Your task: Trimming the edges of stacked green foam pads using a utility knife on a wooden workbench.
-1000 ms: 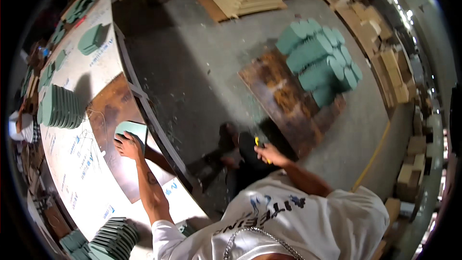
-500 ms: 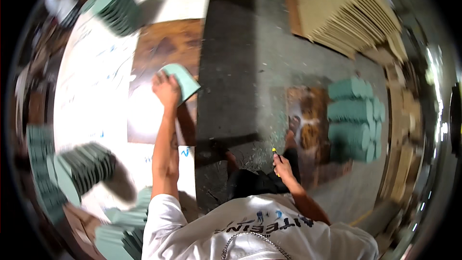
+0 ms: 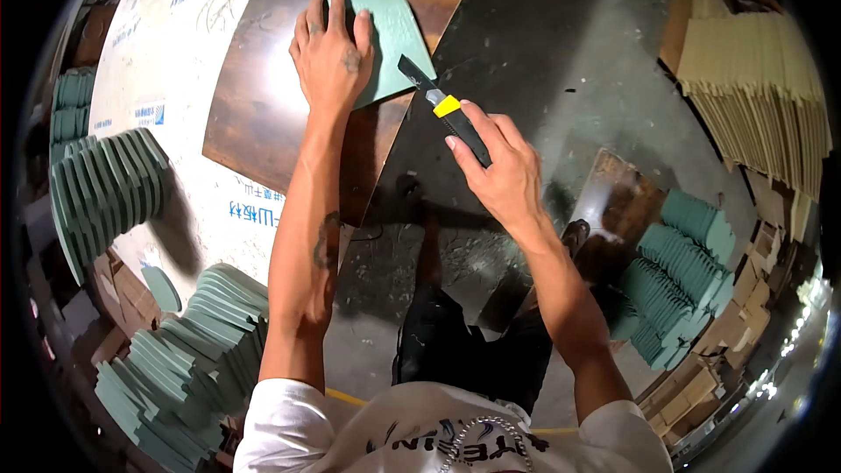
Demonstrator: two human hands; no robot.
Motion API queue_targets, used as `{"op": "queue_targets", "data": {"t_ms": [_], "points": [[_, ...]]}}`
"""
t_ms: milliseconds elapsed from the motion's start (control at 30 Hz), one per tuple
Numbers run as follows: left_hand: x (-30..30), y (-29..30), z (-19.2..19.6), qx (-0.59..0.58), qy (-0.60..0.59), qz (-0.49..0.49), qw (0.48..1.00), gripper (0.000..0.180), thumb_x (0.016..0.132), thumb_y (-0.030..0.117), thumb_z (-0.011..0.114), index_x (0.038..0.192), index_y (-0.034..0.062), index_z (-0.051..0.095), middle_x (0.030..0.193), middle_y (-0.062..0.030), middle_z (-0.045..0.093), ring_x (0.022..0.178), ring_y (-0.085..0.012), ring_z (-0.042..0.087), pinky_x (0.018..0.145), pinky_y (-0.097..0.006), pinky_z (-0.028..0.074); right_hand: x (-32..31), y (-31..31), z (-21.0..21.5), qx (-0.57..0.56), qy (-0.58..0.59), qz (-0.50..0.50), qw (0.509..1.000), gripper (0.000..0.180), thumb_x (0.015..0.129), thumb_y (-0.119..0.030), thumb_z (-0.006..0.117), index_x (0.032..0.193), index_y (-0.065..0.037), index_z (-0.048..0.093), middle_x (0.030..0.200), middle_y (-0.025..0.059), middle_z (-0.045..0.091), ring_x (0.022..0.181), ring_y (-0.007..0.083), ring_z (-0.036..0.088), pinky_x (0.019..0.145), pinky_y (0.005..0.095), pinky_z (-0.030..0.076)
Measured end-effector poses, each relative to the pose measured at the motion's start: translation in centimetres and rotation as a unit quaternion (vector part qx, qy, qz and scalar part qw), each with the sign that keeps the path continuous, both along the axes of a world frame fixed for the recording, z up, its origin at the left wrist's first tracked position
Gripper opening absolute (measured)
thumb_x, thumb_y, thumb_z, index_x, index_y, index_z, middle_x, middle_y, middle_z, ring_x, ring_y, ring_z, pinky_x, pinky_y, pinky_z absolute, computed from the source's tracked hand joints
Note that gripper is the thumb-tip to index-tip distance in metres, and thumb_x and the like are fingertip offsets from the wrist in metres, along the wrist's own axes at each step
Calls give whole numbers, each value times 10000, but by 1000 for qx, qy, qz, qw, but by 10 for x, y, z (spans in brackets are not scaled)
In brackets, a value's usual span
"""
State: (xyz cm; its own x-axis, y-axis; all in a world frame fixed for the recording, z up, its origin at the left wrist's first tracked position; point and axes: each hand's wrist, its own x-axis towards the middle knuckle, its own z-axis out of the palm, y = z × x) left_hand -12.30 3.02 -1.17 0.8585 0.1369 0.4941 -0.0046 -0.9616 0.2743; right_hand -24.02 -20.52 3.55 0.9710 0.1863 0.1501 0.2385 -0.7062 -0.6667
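Note:
A pale green panel point(image 3: 390, 39), rounded at one end and straight at the other, lies on a brown wood-grain board point(image 3: 263, 101) on the worktable. My left hand point(image 3: 337, 57) rests on the panel's left side with its fingers spread, gripping nothing. In my right hand point(image 3: 504, 158) is a black and yellow utility knife point(image 3: 455, 114), its dark blade out and angled up and left. The blade tip is close to the panel's straight lower edge; whether it touches cannot be told.
Stacks of similar green panels stand at the table's left point(image 3: 105, 193) and lower left point(image 3: 188, 350). More green stacks point(image 3: 683, 271) sit on the floor to the right. Tan sheets point(image 3: 753, 79) are piled at the far right. Flat cardboard point(image 3: 701, 368) lies beyond.
My right hand has risen from beside my thigh to the panel, bringing the utility knife. My left hand stays on the panel. The view has shifted closer to the table.

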Motion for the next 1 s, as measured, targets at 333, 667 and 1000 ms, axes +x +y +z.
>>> {"op": "queue_targets", "data": {"t_ms": [333,667,1000], "points": [[-2,-14,13,-28,91,46,994,512,965,299,628,1400,39,557,1388,-342,500,1292,-479,489,1097,-529,397,-18,-18,-20,-34,-48,-41,997,435,830,-194,825,1245,-133,713,978,65,603,730,217,641,608,344,549],[-4,-10,11,-1,77,37,996,453,972,212,594,1359,-11,517,1281,-350,494,1168,-494,511,1014,-549,416,-3,-24,-7,-80,-64,13,995,465,802,-161,850,1243,-101,714,899,58,557,708,211,607,590,347,526],[-5,-8,16,21,61,-9,998,425,950,82,572,1344,-64,509,1220,-334,497,1107,-472,525,963,-533,436,45,-8,-5,-107,-85,39,990,419,807,-183,853,1200,-106,731,916,65,564,643,190,600,540,344,521]]}}
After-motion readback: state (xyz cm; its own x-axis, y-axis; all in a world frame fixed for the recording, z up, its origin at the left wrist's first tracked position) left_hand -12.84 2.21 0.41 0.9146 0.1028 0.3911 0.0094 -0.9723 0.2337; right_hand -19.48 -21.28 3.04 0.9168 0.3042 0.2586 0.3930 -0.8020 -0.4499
